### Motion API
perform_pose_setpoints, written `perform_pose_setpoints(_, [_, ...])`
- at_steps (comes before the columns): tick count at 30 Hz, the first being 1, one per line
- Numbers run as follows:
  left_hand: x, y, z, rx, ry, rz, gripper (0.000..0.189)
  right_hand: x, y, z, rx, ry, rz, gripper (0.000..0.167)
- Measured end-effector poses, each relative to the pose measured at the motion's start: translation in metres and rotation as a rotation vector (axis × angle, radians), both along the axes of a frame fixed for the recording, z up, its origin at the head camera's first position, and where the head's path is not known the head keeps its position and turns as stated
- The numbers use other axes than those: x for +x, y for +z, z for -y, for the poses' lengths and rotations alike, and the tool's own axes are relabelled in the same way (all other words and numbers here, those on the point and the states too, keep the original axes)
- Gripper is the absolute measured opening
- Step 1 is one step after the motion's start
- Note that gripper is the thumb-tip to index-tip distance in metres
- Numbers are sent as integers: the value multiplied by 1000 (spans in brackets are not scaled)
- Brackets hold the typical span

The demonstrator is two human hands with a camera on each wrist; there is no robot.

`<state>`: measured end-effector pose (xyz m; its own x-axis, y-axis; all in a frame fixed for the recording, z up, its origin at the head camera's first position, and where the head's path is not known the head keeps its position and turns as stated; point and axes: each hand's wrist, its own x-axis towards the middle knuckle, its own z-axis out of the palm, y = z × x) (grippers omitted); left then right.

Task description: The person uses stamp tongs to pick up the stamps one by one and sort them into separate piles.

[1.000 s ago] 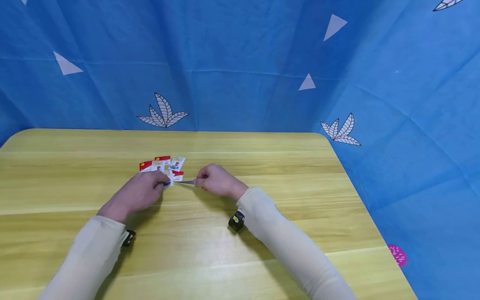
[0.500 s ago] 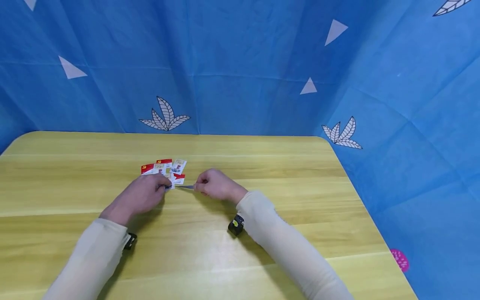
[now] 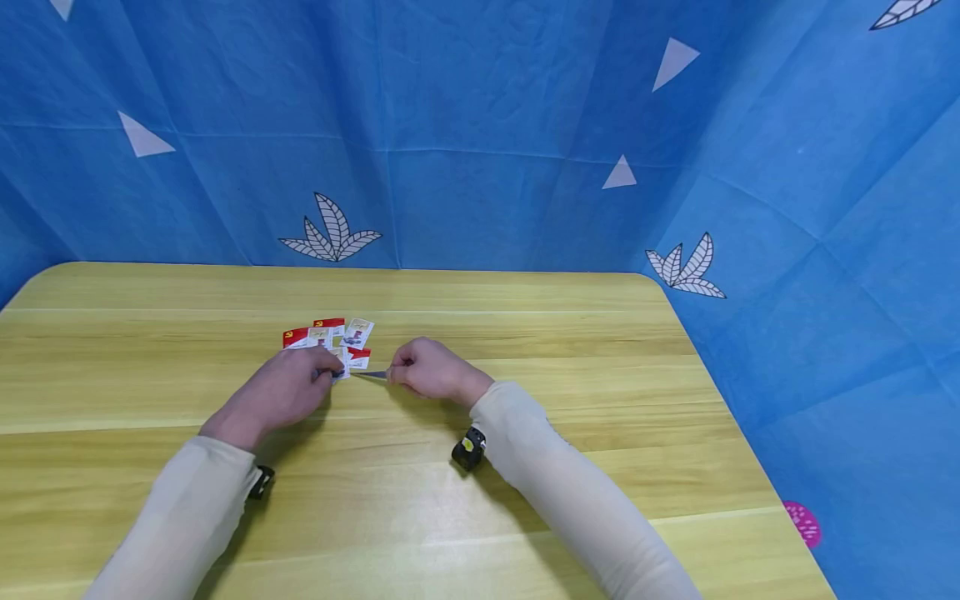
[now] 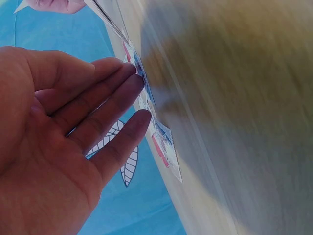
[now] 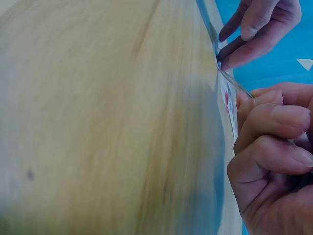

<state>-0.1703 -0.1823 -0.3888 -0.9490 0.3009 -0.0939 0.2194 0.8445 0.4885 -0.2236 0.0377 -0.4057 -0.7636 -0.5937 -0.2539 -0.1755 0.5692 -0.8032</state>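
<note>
Several small postage stamps (image 3: 357,333), some with red corners, lie in an overlapping cluster on the wooden table. My left hand (image 3: 277,390) rests its fingertips on the near stamps, partly covering one; the left wrist view shows its fingers (image 4: 110,110) fairly straight. From the right, my right hand (image 3: 433,368) pinches slim metal tweezers (image 3: 370,374) between thumb and fingers. Their tips point left and reach the edge of the near stamp, close beside the left fingertips. In the right wrist view, the tweezers (image 5: 236,84) slant up toward the left hand (image 5: 264,29).
The light wooden table (image 3: 420,525) has rounded far corners. Behind it and along its right side hangs a blue cloth (image 3: 480,150) with white leaf and triangle prints. A black wrist camera (image 3: 468,450) sits under the right sleeve, close over the table.
The head view has shifted slightly, lowering the whole scene in the frame. Both hands keep nearly the same place, and the tweezers' tips stay at the near stamp's edge.
</note>
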Motion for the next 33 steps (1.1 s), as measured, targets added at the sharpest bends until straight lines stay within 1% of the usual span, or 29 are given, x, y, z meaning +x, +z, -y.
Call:
perform_pose_setpoints(6, [0, 2, -1, 2, 13, 34, 28, 0, -1, 1, -4, 1, 3, 19])
perform_pose_setpoints(11, [0, 2, -2, 3, 13, 44, 28, 1, -1, 0, -24, 4, 22, 19])
perform_pose_setpoints(16, [0, 2, -1, -3, 3, 33, 28, 1, 0, 0, -52, 4, 43, 19])
perform_pose_setpoints(21, [-1, 2, -1, -20, -26, 4, 26, 0, 1, 0, -63, 12, 51, 18])
perform_pose_setpoints(26, [-1, 2, -2, -27, -49, -5, 26, 0, 1, -1, -94, 6, 65, 17])
perform_pose_setpoints(29, [0, 5, 0, -20, -48, -8, 26, 1, 1, -1, -110, 5, 70, 17])
perform_pose_setpoints(33, [1, 11, 3, 3, -23, -5, 27, 2, 4, -3, -133, 6, 77, 18])
